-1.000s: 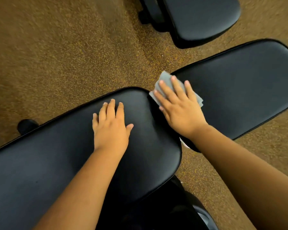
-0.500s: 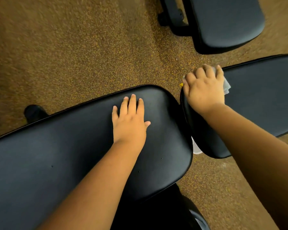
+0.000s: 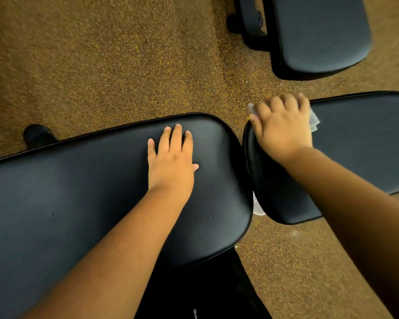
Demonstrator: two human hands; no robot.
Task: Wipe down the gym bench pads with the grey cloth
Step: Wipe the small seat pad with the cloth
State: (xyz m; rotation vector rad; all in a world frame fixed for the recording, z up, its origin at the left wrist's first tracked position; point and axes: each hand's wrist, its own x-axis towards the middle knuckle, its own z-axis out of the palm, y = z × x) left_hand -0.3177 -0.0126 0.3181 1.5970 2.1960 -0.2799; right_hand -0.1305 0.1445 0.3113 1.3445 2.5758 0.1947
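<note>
Two hands: left hand (image 3: pixel 171 166) flat, empty, on near pad (image 3: pixel 78 192); right hand (image 3: pixel 283 125) curled over grey cloth (image 3: pixel 314 120) at right pad (image 3: pixel 366 143) corner.
Risk: cloth slipping off the rounded edge.

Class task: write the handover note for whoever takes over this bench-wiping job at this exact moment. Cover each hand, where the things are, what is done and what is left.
Left hand: flat and empty, palm down on the near bench pad.
Right hand: fingers curled over the grey cloth, pressing it on the far corner of the right bench pad, at its rounded end.
Done: cannot tell from the picture which surfaces are already wiped.
Left: finish the right pad, check the near pad, then the third pad farther off.
</note>
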